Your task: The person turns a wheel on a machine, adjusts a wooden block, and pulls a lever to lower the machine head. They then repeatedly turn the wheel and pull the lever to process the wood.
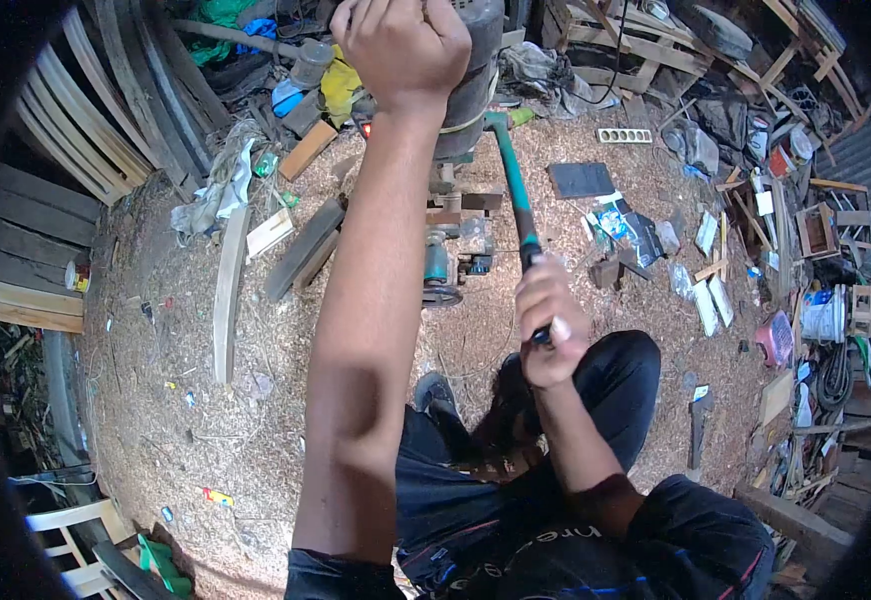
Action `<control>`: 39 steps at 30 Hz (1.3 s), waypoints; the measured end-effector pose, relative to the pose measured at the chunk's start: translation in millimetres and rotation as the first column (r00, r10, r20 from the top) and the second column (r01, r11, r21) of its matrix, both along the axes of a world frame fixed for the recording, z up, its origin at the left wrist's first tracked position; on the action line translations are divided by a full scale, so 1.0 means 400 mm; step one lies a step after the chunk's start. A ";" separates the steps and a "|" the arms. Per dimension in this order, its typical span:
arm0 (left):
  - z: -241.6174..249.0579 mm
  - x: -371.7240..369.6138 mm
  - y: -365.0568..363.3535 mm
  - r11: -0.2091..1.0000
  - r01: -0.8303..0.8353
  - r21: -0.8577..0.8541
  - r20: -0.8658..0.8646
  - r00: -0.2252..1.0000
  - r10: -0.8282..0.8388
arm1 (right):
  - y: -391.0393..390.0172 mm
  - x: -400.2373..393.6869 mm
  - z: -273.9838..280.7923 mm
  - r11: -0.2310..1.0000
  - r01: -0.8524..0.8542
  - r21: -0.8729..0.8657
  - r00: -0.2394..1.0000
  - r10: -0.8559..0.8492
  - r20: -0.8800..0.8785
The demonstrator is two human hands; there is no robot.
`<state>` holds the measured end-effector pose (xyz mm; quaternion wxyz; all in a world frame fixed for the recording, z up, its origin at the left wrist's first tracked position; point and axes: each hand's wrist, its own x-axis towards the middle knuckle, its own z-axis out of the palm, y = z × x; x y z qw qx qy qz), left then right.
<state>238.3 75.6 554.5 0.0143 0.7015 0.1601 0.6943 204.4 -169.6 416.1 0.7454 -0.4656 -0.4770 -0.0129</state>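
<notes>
My right hand (551, 315) is closed around the black grip of a long green handle (512, 170). The handle runs up and away from me to a dark cylindrical machine housing (471, 90). My left arm stretches forward across the view, and my left hand (406, 45) is closed in a fist at the upper left side of that housing. What its fingers grip, if anything, is hidden. Below the housing sits a green machine part (438, 262) with a dark handwheel (443, 296), low over the floor.
Sawdust covers the floor (286, 440). Long wooden boards (86, 110) lean at the left. Left of the machine lie a dark beam (306, 250) and a curved plank (228, 300). A dark flat board (581, 180) and a pink basket (776, 338) are on the right.
</notes>
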 end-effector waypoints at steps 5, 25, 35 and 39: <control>-0.036 0.027 0.036 0.999 -0.006 0.034 0.063 0.998 0.004 | -0.046 -0.020 0.025 0.950 -0.108 -0.291 0.966 0.031 -0.256; -0.007 -0.034 0.020 0.988 0.026 0.153 -0.053 0.998 -0.018 | 0.006 -0.002 0.054 0.280 0.079 -0.957 0.960 -0.279 -0.002; -0.037 -0.042 0.007 0.984 0.110 0.141 -0.012 0.994 -0.110 | -0.021 -0.044 -0.250 0.412 0.220 -0.884 0.939 -0.335 0.078; -0.061 -0.034 0.022 0.985 0.130 0.117 -0.038 0.991 -0.127 | -0.002 -0.037 -0.383 0.489 0.290 -0.822 0.932 -0.340 0.127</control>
